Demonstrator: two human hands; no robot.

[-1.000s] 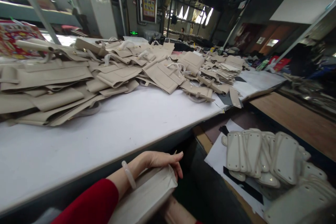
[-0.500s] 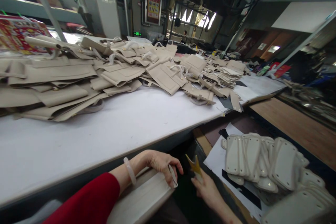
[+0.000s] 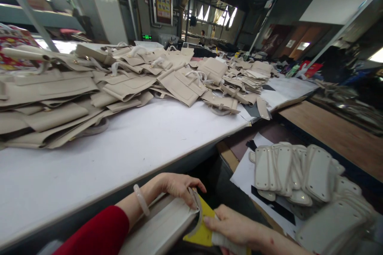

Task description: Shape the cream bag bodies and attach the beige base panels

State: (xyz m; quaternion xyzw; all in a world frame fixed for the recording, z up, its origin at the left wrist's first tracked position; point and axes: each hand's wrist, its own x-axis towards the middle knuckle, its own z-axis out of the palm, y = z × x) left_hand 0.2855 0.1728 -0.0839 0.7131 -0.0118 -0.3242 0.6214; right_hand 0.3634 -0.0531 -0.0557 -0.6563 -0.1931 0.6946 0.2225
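My left hand (image 3: 176, 186) rests below the table's front edge, fingers curled over the end of a pale cream leather piece (image 3: 163, 227) that lies in my lap. A pale bangle sits on that wrist and the sleeve is red. My right hand (image 3: 231, 227) comes in from the bottom right, pinching a yellow flat tool (image 3: 203, 225) and pressing it against the curved end of the cream piece, right beside my left fingers.
A long white table (image 3: 143, 143) carries heaps of beige bag panels (image 3: 125, 83) along its far side. To the right, a stack of cream oval base pieces (image 3: 299, 175) lies on white paper over a wooden bench (image 3: 329, 135). Shelving stands behind.
My right hand has come up from below with the yellow tool and moved left until it meets the cream piece. My left hand stayed at the piece's end, fingers curling tighter.
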